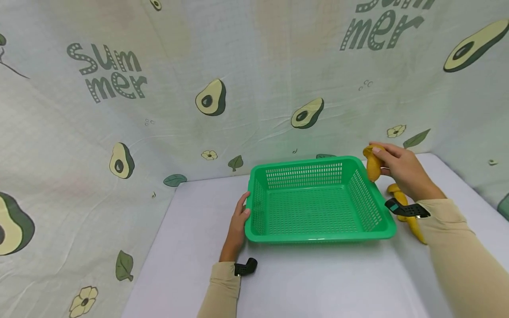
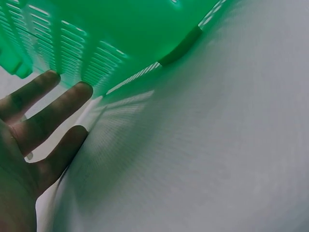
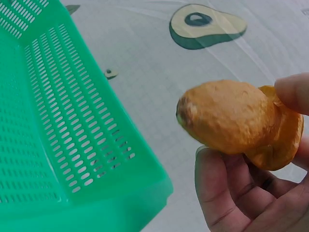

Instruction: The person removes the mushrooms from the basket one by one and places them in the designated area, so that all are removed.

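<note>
A shallow green plastic basket (image 1: 306, 239) with slotted walls stands on the white table, and no contents show inside. At its left side my left hand (image 1: 238, 223) touches the outer wall; in the left wrist view its fingers (image 2: 55, 113) look fairly straight, with tips at the slotted wall. Just above the basket's right rim, my right hand (image 1: 409, 172) pinches a yellow-orange mushroom (image 3: 227, 116) between thumb and fingers, its stem end pointing down in the head view. More yellow mushrooms (image 1: 415, 229) lie on the table under my right wrist, partly hidden by it.
White table surface (image 1: 199, 238) extends left of the basket and in front of it. A pale cloth (image 1: 254, 128) printed with avocados and lettering hangs behind the table and at both sides. Each wrist wears a black strap (image 1: 409, 209).
</note>
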`<state>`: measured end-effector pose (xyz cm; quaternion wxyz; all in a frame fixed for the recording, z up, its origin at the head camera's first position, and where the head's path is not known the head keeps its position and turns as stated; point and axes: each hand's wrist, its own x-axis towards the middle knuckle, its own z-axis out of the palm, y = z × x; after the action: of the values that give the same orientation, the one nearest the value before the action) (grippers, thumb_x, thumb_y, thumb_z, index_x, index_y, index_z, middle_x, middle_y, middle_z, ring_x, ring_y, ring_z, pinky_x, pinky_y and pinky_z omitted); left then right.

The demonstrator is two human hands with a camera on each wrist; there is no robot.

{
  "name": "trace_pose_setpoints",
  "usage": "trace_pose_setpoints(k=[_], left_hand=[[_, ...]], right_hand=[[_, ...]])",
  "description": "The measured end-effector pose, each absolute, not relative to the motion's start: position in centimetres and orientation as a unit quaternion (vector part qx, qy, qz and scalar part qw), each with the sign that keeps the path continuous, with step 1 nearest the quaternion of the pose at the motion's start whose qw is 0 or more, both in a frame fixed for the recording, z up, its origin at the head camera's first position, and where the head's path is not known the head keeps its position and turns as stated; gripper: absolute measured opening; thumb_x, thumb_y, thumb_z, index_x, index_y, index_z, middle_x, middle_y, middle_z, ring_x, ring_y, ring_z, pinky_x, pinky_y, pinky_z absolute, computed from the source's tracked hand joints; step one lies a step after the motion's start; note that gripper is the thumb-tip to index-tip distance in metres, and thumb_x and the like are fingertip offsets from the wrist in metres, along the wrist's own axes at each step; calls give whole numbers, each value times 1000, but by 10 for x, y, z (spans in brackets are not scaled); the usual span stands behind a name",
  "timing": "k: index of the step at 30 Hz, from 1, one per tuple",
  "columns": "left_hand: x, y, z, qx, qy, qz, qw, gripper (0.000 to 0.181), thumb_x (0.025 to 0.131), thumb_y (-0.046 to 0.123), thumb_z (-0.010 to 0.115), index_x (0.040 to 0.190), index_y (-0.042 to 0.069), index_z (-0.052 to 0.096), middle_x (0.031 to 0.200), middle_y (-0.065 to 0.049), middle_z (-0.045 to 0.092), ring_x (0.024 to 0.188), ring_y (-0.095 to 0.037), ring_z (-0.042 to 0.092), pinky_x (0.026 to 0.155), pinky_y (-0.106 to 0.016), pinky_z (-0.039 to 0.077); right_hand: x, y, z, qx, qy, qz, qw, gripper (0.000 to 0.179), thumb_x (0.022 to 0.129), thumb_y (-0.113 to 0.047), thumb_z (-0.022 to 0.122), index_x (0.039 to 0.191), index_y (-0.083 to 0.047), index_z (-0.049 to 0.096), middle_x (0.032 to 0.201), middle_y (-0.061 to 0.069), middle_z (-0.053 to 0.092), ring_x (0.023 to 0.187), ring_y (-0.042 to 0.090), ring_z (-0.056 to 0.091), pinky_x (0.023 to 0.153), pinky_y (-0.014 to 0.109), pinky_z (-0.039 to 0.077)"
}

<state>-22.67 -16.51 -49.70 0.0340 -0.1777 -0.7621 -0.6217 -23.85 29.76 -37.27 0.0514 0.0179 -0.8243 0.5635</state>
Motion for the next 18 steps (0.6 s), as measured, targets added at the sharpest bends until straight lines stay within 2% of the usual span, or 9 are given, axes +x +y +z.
trace_pose_setpoints(k=[4, 5, 9, 13, 18], left_hand=[[-227, -164, -498, -181, -762, -621, 42, 52, 105, 32, 37, 158, 31, 31, 148, -11, 46, 122, -27, 50, 103, -51, 36], [-230, -164, -504, -180, -759, -624, 43, 52, 105, 33, 37, 157, 34, 31, 150, -9, 45, 124, -27, 49, 104, -52, 35], [-230, -164, -501, -185, -759, -624, 29, 54, 107, 25, 35, 160, 26, 27, 156, -11, 38, 128, -28, 46, 106, -52, 33], [-222, -164, -485, -191, -762, -618, 20, 54, 107, 20, 35, 160, 16, 26, 152, -19, 40, 125, -30, 48, 104, -51, 35], [-214, -162, -469, -185, -772, -607, 24, 53, 107, 20, 35, 159, 12, 29, 147, -19, 46, 120, -28, 51, 101, -49, 39]], right_hand=[[-234, 302, -377, 12, -813, 581, 36, 77, 100, -57, 44, 157, -8, 33, 142, 13, 42, 100, -6, 59, 80, 16, 52], [-233, 304, -378, 10, -811, 584, 31, 77, 100, -57, 44, 158, -8, 31, 141, 13, 42, 99, -5, 61, 80, 16, 53], [-228, 310, -383, -6, -795, 607, 8, 80, 100, -57, 44, 158, -4, 27, 139, 13, 42, 96, 2, 67, 80, 21, 55], [-224, 317, -388, -24, -780, 626, 1, 76, 100, -55, 47, 154, -4, 31, 127, 1, 49, 94, 7, 69, 79, 23, 56], [-219, 328, -395, -50, -756, 653, 1, 69, 98, -53, 53, 147, -7, 39, 109, -17, 60, 90, 7, 70, 76, 22, 56]])
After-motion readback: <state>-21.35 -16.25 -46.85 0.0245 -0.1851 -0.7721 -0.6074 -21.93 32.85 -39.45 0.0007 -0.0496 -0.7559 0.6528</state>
